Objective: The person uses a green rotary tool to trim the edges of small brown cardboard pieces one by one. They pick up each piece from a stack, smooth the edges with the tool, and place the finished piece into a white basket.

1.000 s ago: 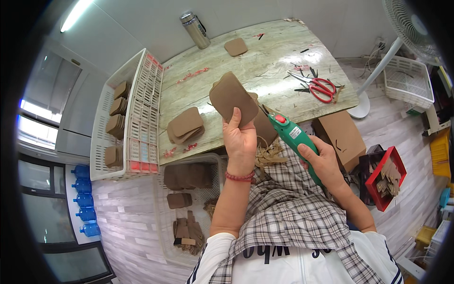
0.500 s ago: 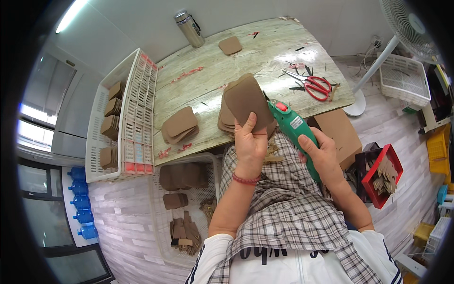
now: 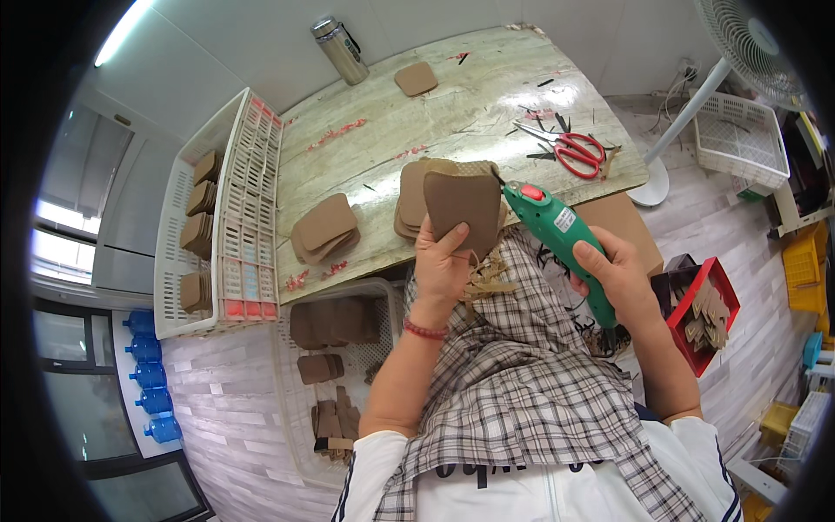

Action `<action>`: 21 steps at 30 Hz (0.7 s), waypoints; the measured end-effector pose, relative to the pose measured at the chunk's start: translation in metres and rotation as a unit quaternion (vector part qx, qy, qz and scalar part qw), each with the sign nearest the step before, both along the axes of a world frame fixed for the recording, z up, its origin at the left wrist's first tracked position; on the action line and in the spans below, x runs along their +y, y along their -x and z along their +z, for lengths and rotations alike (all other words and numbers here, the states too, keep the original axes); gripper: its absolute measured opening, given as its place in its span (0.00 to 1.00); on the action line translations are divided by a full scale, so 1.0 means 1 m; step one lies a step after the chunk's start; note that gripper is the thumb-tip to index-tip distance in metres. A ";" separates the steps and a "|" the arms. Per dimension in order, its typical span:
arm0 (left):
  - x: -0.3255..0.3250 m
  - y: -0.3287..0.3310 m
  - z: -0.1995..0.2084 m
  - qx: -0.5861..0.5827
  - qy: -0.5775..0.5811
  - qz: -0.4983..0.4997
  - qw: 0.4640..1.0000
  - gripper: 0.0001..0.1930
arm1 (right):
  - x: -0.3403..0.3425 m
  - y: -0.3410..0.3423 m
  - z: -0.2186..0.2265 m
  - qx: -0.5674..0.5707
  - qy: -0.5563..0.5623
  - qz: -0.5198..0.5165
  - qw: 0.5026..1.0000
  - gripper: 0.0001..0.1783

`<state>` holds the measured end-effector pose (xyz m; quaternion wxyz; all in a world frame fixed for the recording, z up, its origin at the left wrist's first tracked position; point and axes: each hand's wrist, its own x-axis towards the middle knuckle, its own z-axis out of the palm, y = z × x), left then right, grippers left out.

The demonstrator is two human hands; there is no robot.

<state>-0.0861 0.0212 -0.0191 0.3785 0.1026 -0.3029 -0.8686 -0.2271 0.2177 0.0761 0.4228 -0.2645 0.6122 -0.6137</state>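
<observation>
My left hand [image 3: 442, 259] is closed on a brown rounded piece [image 3: 463, 204], thumb on its face. A lighter brown edge shows behind its top. In my right hand [image 3: 619, 277] is a green handheld electric cutter [image 3: 555, 228] with a red button. The cutter's dark tip meets or nearly meets the piece's upper right corner; I cannot tell whether they touch. Behind the held piece, a stack of brown pieces [image 3: 411, 193] is partly hidden. Another small stack [image 3: 326, 228] lies to its left on the table. Tan offcuts [image 3: 489, 277] rest on the checked apron [image 3: 522, 317] in my lap.
Red-handled scissors [image 3: 577, 155] lie among dark scraps on the table [image 3: 365, 157]. A steel flask [image 3: 341, 50] stands at the back. White crates [image 3: 248, 200] are at the left and below [image 3: 383, 300]. A red tray [image 3: 706, 313] of offcuts sits at the right, beneath a fan [image 3: 750, 48].
My left hand has moved down and left, and the brown piece has turned and dropped lower. The cutter has shifted slightly right, with its tip now near the piece's upper corner.
</observation>
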 end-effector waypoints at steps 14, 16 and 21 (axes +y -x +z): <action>-0.025 -0.047 0.002 -0.220 0.130 -0.091 0.963 0.18 | 0.026 -0.002 -0.005 0.103 -0.099 0.067 0.987 0.22; -0.018 -0.047 0.001 -0.233 0.120 -0.095 0.960 0.18 | 0.025 -0.004 -0.005 0.124 -0.107 0.066 0.984 0.23; -0.006 -0.050 -0.004 -0.235 0.096 -0.117 0.960 0.19 | 0.020 -0.011 -0.012 0.093 -0.093 0.050 0.990 0.22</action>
